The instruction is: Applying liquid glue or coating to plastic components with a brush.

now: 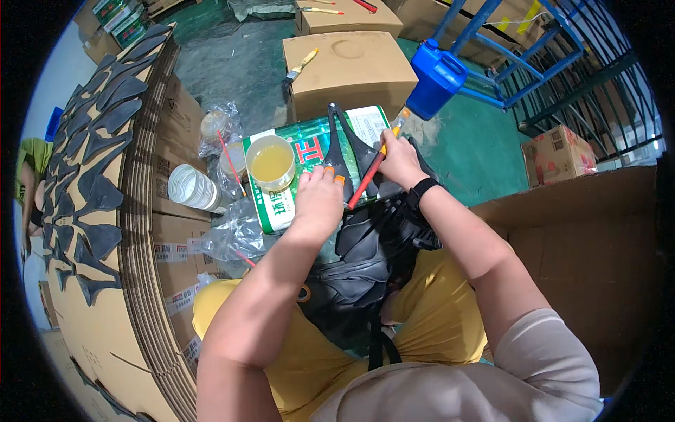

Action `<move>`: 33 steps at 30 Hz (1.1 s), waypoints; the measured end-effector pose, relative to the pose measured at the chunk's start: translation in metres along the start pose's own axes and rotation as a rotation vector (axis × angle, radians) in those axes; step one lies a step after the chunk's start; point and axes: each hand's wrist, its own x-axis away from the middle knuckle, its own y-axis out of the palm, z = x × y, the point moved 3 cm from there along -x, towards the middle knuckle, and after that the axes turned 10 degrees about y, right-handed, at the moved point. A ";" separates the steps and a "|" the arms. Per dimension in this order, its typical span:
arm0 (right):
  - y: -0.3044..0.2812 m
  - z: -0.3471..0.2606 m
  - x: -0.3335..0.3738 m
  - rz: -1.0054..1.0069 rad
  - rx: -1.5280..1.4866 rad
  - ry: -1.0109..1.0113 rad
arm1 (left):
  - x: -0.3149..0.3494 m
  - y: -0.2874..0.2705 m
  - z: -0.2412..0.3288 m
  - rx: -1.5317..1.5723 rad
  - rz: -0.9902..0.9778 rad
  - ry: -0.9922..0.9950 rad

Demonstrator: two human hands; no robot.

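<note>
Black piece, ahead at twelve o'clock on the green-white box, seems best steadied by the left hand, its grip unclear, for even strokes of the brush held in the right hand.

We see a red-and-yellow brush, a black piece, pale-yellow liquid, a white cup, a blue jug, green floor.

Large red and green characters mark the green-and-white box, while square codes mark the brown cartons and small carton.
</note>
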 end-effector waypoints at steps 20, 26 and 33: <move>-0.088 -0.135 0.013 -0.204 -0.964 -0.255 | 0.056 -0.073 0.046 0.101 -0.283 0.206; -0.044 -0.178 0.012 -0.092 -0.605 -0.453 | 0.064 -0.072 0.052 0.132 -0.546 0.234; -0.024 -0.191 0.011 -0.102 -0.510 -0.426 | 0.074 -0.078 0.040 0.178 -0.526 0.171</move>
